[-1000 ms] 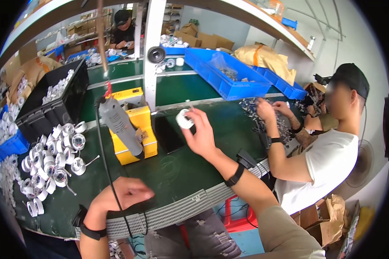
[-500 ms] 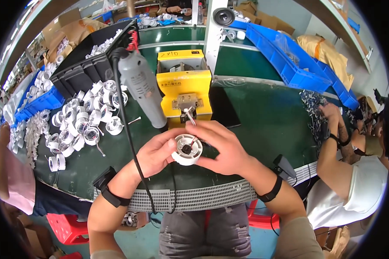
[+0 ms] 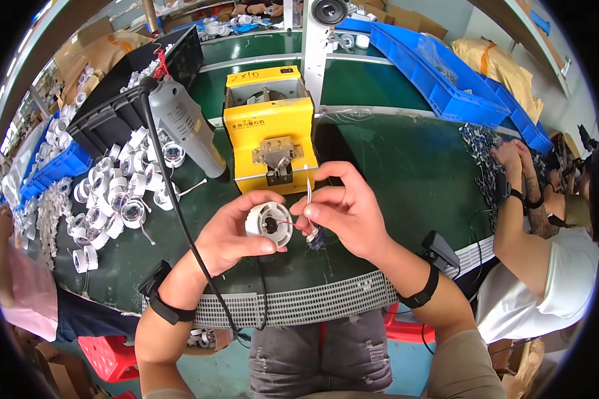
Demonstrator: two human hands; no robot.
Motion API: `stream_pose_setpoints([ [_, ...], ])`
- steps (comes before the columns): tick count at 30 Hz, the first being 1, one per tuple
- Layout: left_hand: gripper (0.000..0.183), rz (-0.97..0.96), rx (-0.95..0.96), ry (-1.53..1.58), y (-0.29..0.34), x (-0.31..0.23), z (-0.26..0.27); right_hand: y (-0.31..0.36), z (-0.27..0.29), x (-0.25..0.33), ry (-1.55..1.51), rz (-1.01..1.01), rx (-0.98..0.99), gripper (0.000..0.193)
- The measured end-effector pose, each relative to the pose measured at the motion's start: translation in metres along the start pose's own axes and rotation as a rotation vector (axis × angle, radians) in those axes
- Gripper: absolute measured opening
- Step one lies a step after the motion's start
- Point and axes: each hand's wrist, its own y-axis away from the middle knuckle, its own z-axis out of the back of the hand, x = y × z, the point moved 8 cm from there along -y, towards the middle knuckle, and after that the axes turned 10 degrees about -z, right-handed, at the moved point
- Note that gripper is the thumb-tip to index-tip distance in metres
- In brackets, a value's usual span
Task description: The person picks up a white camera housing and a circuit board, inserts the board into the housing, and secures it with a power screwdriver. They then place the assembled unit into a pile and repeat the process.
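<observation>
My left hand (image 3: 229, 233) grips a white round plastic housing (image 3: 251, 223), its open side tilted to the right and a dark part inside. A thin reddish wire runs from the housing to my right hand (image 3: 343, 213). Thumb and fingers there pinch the wire lead (image 3: 309, 193), whose pale end sticks up. Below those fingers shows a small dark bluish bundle (image 3: 317, 239); whether it is held or lies on the table I cannot tell. Just beyond my hands stands a yellow machine (image 3: 269, 130) with a metal fixture (image 3: 277, 157) on its front.
A grey cylindrical tool (image 3: 185, 125) and its black cable (image 3: 170, 189) are left of the machine. White housings (image 3: 113, 196) are heaped at the left by a black bin (image 3: 110, 110). Blue trays (image 3: 439, 86) stand at the far right. Co-workers sit on both sides.
My right hand has drawn back from the housing's rim and now pinches the wire lead. The housing has moved left and turned to face right. The view has shifted slightly.
</observation>
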Motion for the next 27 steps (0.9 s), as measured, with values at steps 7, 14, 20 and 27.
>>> stream_pose_setpoints([
  [7, 0.068, 0.001, 0.004, -0.002, -0.001, -0.003, -0.003, 0.0, 0.0, -0.025, 0.157, -0.335, 0.013, 0.012],
  [14, 0.059, 0.023, -0.059, -0.002, -0.002, 0.004, -0.001, -0.003, -0.005, -0.016, 0.623, -0.12, -0.069, 0.014],
  [20, 0.047, 0.053, -0.085, 0.006, -0.002, 0.007, -0.001, -0.002, -0.007, -0.012, 0.698, -0.078, -0.124, 0.014],
  [27, 0.038, 0.02, -0.093, -0.04, 0.0, 0.004, 0.003, 0.001, -0.011, 0.008, 0.702, 0.071, -0.2, 0.018],
])
